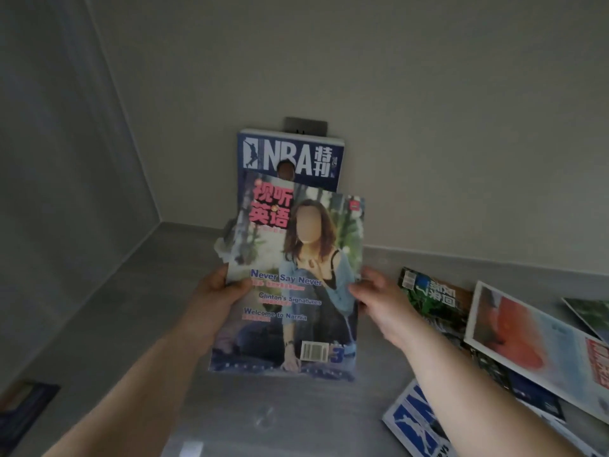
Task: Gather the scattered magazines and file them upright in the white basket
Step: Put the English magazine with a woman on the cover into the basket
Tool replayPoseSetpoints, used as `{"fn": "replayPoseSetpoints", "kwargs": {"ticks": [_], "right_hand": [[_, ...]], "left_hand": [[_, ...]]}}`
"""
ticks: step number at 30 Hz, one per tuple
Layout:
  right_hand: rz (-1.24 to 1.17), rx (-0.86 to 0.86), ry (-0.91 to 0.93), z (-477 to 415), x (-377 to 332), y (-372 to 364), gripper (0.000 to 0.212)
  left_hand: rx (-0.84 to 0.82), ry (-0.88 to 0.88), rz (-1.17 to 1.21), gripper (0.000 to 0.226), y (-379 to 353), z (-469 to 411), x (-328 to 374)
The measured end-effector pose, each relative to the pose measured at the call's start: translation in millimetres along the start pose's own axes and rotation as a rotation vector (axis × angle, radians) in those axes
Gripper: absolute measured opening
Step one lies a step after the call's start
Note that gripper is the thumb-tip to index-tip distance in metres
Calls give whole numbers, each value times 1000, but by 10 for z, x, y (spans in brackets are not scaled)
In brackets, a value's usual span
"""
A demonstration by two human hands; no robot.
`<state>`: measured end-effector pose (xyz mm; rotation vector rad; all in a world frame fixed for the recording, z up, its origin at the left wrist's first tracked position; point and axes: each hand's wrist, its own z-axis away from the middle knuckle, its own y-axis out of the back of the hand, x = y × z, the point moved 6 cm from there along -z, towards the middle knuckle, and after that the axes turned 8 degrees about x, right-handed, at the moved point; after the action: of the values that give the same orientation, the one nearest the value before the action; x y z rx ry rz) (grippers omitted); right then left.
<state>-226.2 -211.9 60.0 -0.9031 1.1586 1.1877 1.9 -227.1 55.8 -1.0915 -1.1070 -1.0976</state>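
Gripping cover-girl magazine by both side edges: left hand curled round left edge, thumb on cover; right hand pinching right edge. Held tilted above counter, cover facing up. Behind it, NBA magazine upright against back wall. Scattered magazines overlapping flat toward counter's right edge.

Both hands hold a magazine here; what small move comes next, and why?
Probably lower the glossy woman-cover magazine, gripped by the left hand and right hand, in front of the upright blue NBA magazine; it is held upright just before it.
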Motion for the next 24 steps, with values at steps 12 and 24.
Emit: {"fn": "replayPoseSetpoints", "kwargs": {"ticks": [12,24], "right_hand": [[236,431,396,-1156,-924,-457,15],[349,509,259,-1778,-434,-580,13]], "left_hand": [[212,-482,-553,25,80,-1567,839],[127,-349,-832,29,72,-2342,225]]}}
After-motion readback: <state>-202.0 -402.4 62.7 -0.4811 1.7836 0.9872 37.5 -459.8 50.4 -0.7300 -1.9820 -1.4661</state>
